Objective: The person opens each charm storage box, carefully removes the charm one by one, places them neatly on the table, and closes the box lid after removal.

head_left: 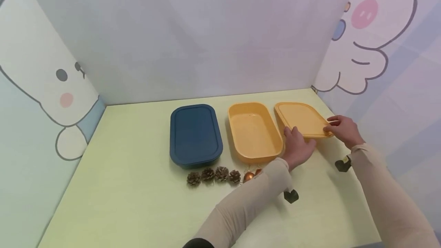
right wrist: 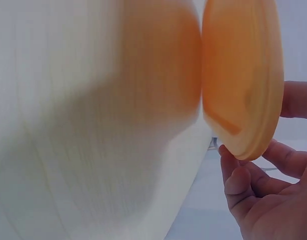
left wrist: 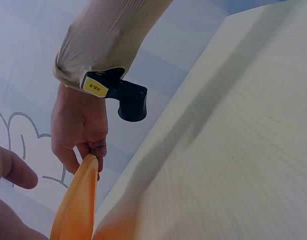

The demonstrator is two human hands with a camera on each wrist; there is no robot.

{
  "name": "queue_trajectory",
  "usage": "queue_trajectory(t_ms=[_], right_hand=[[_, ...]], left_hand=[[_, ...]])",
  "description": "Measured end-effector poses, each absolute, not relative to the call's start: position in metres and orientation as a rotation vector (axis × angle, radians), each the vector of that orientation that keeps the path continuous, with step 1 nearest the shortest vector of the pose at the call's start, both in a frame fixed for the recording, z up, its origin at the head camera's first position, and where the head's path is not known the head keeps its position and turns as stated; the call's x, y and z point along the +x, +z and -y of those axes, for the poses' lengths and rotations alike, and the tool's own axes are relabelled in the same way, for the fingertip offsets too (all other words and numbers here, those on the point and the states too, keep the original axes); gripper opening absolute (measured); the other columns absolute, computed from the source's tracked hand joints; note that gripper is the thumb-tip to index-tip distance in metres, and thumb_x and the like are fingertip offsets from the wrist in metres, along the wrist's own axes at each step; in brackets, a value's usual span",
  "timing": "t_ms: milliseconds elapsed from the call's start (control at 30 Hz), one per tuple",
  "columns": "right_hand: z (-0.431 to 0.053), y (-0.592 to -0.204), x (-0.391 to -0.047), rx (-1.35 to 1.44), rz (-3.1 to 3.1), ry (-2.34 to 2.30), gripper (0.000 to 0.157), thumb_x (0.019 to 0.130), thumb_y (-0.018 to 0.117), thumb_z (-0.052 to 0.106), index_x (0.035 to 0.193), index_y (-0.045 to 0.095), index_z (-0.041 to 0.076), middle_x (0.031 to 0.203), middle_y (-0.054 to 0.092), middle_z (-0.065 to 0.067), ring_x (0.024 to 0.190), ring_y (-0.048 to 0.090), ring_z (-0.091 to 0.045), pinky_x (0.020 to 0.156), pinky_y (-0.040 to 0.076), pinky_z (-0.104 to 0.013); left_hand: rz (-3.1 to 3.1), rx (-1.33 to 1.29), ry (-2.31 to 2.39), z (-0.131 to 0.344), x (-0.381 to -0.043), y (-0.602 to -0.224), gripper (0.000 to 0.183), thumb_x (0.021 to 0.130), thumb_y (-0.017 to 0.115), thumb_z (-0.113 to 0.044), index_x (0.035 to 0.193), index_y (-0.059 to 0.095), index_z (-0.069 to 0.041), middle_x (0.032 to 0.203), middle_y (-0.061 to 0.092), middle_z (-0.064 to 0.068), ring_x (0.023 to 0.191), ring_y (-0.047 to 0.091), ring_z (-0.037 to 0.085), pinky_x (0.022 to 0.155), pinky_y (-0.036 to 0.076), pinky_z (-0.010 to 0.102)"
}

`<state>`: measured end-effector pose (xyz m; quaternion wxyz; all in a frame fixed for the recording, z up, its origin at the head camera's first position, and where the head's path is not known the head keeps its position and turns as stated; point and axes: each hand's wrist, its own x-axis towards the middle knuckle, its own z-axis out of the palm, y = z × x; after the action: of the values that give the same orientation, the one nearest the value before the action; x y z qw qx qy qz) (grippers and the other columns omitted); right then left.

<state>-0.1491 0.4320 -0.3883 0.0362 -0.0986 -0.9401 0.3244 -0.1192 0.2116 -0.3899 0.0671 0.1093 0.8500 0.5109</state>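
Observation:
A yellow-orange lid (head_left: 300,119) lies to the right of an open yellow container (head_left: 256,137), its front edge raised above the table over a shadow. My right hand (head_left: 345,130) pinches the lid's front right corner. In the right wrist view, fingers (right wrist: 241,182) of that hand bend around the lid's corner (right wrist: 246,145). At the lid's front left edge is my left hand (head_left: 297,149), fingers loosely extended. The left wrist view shows the left thumb (left wrist: 21,172) apart from the lid (left wrist: 78,200).
Left of the yellow container stands a dark blue container with its lid on (head_left: 196,135). Several pinecones (head_left: 222,173) form a row in front of the containers, beside shiny copper balls (head_left: 249,176) partly hidden by the left sleeve. Walls (head_left: 206,41) border the table's back and sides.

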Motion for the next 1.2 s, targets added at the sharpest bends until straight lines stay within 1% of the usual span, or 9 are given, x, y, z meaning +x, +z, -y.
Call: queue_trajectory(t_ms=[67,167,267,367,533,633,967,1100,1200], right_hand=[[-0.432,-0.386,-0.149,-0.325,2.861,1.058,0.051,0.092,0.068,0.019,0.129,0.055,-0.014,0.099,0.074,-0.014,0.072,0.049,0.014,0.063,0.047,-0.012],[-0.434,-0.384,-0.148,-0.362,2.810,1.146,0.052,0.094,0.066,0.021,0.130,0.056,-0.015,0.081,0.064,0.025,0.072,0.049,0.017,0.064,0.047,-0.008],[-0.435,-0.382,-0.145,-0.391,2.764,1.243,0.054,0.095,0.064,0.022,0.133,0.053,-0.016,0.075,0.051,0.041,0.072,0.049,0.018,0.065,0.048,-0.008],[-0.435,-0.380,-0.142,-0.400,2.699,1.341,0.052,0.096,0.064,0.021,0.133,0.054,-0.014,0.075,0.053,0.041,0.071,0.053,0.015,0.065,0.050,-0.010],[-0.436,-0.375,-0.139,-0.363,2.563,1.485,0.010,0.096,0.065,0.019,0.105,0.068,0.021,0.075,0.063,0.033,0.069,0.059,0.009,0.063,0.050,-0.011],[-0.432,-0.371,-0.139,-0.335,2.477,1.586,0.018,0.096,0.064,0.015,0.096,0.063,0.033,0.076,0.066,0.030,0.070,0.061,0.010,0.064,0.051,-0.010],[-0.418,-0.349,-0.138,-0.364,2.384,1.648,0.013,0.097,0.061,0.013,0.109,0.057,0.015,0.080,0.063,0.027,0.071,0.062,0.007,0.066,0.054,-0.008],[-0.415,-0.339,-0.135,-0.361,2.425,1.565,0.026,0.101,0.059,0.024,0.119,0.058,0.005,0.083,0.061,0.028,0.074,0.062,0.008,0.069,0.053,-0.005],[-0.411,-0.331,-0.133,-0.378,2.392,1.567,0.027,0.100,0.059,0.034,0.114,0.064,0.011,0.083,0.062,0.027,0.073,0.062,0.006,0.070,0.051,-0.003]], left_hand=[[-2.562,0.353,1.582,-0.210,-0.120,-0.390,0.038,0.084,0.067,-0.029,0.113,0.054,-0.007,0.114,0.040,-0.001,0.079,0.049,0.007,0.075,0.046,0.014],[-2.545,0.371,1.645,-0.208,-0.122,-0.391,0.050,0.086,0.065,-0.027,0.129,0.053,-0.004,0.123,0.044,-0.003,0.097,0.054,0.007,0.091,0.049,0.015],[-2.506,0.375,1.690,-0.207,-0.123,-0.392,0.062,0.087,0.062,-0.025,0.143,0.046,-0.005,0.137,0.045,-0.004,0.118,0.055,0.008,0.104,0.047,0.019],[-2.486,0.391,1.730,-0.207,-0.122,-0.393,0.065,0.087,0.061,-0.023,0.147,0.043,-0.006,0.147,0.043,-0.003,0.129,0.052,0.009,0.109,0.045,0.021],[-2.514,0.455,1.797,-0.205,-0.123,-0.393,0.064,0.086,0.062,-0.019,0.145,0.045,-0.003,0.150,0.045,0.002,0.135,0.051,0.013,0.113,0.043,0.022],[-2.505,0.447,1.831,-0.202,-0.122,-0.391,0.064,0.086,0.062,-0.020,0.145,0.045,-0.005,0.155,0.044,0.004,0.139,0.048,0.015,0.116,0.041,0.025],[-2.485,0.406,1.871,-0.197,-0.120,-0.387,0.063,0.087,0.062,-0.020,0.147,0.045,-0.012,0.161,0.039,0.009,0.149,0.039,0.018,0.122,0.035,0.029],[-2.496,0.440,1.893,-0.194,-0.119,-0.385,0.060,0.088,0.062,-0.021,0.146,0.047,-0.014,0.161,0.040,0.007,0.148,0.041,0.017,0.120,0.038,0.028],[-2.483,0.461,1.936,-0.191,-0.119,-0.383,0.058,0.087,0.061,-0.020,0.143,0.049,-0.016,0.139,0.059,0.001,0.122,0.059,0.010,0.100,0.052,0.025]])
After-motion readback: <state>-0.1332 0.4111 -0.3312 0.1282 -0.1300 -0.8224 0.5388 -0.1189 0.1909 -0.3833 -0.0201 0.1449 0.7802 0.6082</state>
